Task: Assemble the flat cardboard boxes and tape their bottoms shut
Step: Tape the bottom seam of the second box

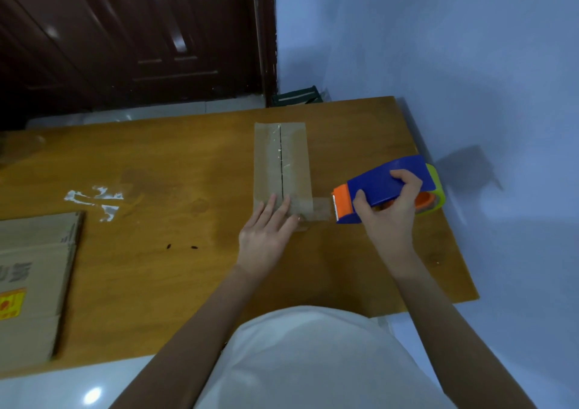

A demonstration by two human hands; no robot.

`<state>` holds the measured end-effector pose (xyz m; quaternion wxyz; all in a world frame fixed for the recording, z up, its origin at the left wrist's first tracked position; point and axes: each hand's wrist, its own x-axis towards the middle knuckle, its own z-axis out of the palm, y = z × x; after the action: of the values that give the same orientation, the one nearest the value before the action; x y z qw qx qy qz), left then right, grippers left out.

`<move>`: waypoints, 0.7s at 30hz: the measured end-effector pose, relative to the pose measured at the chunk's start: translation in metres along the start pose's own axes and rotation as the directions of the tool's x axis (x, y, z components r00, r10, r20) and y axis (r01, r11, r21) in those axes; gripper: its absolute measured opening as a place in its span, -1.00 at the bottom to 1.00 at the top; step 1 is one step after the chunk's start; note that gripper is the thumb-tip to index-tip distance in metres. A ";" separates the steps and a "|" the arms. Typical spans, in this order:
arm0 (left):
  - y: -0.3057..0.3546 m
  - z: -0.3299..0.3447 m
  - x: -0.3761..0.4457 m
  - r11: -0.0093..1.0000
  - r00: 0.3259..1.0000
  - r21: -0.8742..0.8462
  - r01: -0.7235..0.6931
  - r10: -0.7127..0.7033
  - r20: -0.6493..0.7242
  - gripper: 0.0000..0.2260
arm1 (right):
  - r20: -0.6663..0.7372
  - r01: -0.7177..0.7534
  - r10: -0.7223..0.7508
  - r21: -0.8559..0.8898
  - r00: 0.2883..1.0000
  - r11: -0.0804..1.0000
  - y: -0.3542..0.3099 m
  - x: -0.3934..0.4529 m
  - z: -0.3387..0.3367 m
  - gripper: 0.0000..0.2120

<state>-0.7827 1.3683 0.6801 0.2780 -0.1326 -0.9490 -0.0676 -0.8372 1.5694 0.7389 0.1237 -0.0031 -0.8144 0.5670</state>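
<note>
A small cardboard box (282,155) stands on the wooden table (163,271) with its flaps closed and clear tape along the middle seam. My left hand (266,236) presses flat with straight fingers on the box's near end, over a strip of tape (316,209). That strip runs right from the box edge to the blue and orange tape dispenser (388,186). My right hand (391,211) grips the dispenser's blue handle just right of the box.
A stack of flat cardboard boxes (34,280) lies at the table's left edge. Scraps of clear tape (94,202) stick to the table's middle left. A dark wooden door (125,32) and a blue wall (438,48) stand behind the table.
</note>
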 end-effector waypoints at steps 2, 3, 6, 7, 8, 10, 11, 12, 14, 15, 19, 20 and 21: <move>0.002 -0.001 0.002 1.000 1.000 -0.014 0.018 -0.018 0.003 -0.93 | 0.022 0.003 -0.002 -0.044 1.000 0.999 0.001 -0.001 0.001 -0.46; 0.003 -0.001 0.003 0.999 1.000 -0.024 0.027 -0.027 0.005 -0.93 | 0.031 0.010 -0.007 -0.074 0.999 0.997 0.001 -0.001 0.002 -0.47; 0.004 -0.005 0.006 0.997 0.998 -0.056 0.060 -0.058 0.038 -0.93 | 0.083 0.068 -0.056 -0.152 0.995 0.986 0.006 -0.006 0.006 -0.51; 0.005 -0.006 0.006 0.996 0.996 -0.063 0.071 -0.067 0.057 -0.93 | 0.103 0.087 -0.070 -0.174 0.992 0.981 0.007 -0.007 0.008 -0.53; 0.005 -0.007 0.007 0.995 0.994 -0.066 0.079 -0.073 0.079 -0.92 | 0.117 0.098 -0.076 -0.196 0.990 0.976 0.009 -0.008 0.009 -0.53; 0.007 -0.011 0.010 0.994 0.988 -0.064 0.094 -0.085 0.127 -0.88 | 0.137 0.123 -0.092 -0.239 0.986 0.963 0.011 -0.009 0.013 -0.53; 0.008 -0.012 0.011 0.993 0.985 -0.062 0.101 -0.091 0.146 -0.85 | 0.141 0.143 -0.109 -0.259 0.984 0.955 0.011 -0.009 0.015 -0.53; 0.009 -0.014 0.013 0.992 0.982 -0.061 0.107 -0.096 0.161 -0.84 | 0.144 0.166 -0.130 -0.278 0.981 0.946 0.011 -0.009 0.017 -0.53; 0.010 -0.018 0.015 0.992 0.978 -0.060 0.111 -0.098 0.183 -0.82 | 0.151 0.201 -0.161 -0.304 0.975 0.931 0.011 -0.009 0.023 -0.53; 0.010 -0.019 0.016 0.993 0.977 -0.057 0.108 -0.095 0.191 -0.81 | 0.154 0.206 -0.165 -0.307 0.974 0.929 0.011 -0.009 0.026 -0.53; 0.007 -0.023 0.018 0.985 0.972 -0.070 0.156 -0.140 0.190 -0.72 | 0.127 0.174 -0.143 -0.282 0.982 0.944 0.013 -0.008 0.037 -0.54; 0.006 -0.024 0.020 0.982 0.970 -0.075 0.175 -0.159 0.185 -0.68 | 0.118 0.167 -0.140 -0.268 0.983 0.949 0.014 -0.007 0.038 -0.54; 0.005 -0.024 0.021 0.981 0.970 -0.085 0.175 -0.158 0.184 -0.67 | 0.109 0.158 -0.134 -0.256 0.985 0.954 0.015 -0.007 0.039 -0.55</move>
<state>-0.7859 1.3723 0.7115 0.1790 -0.0717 -0.9731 -0.1263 -0.8405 1.5376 0.7108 0.1270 0.0661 -0.8854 0.4423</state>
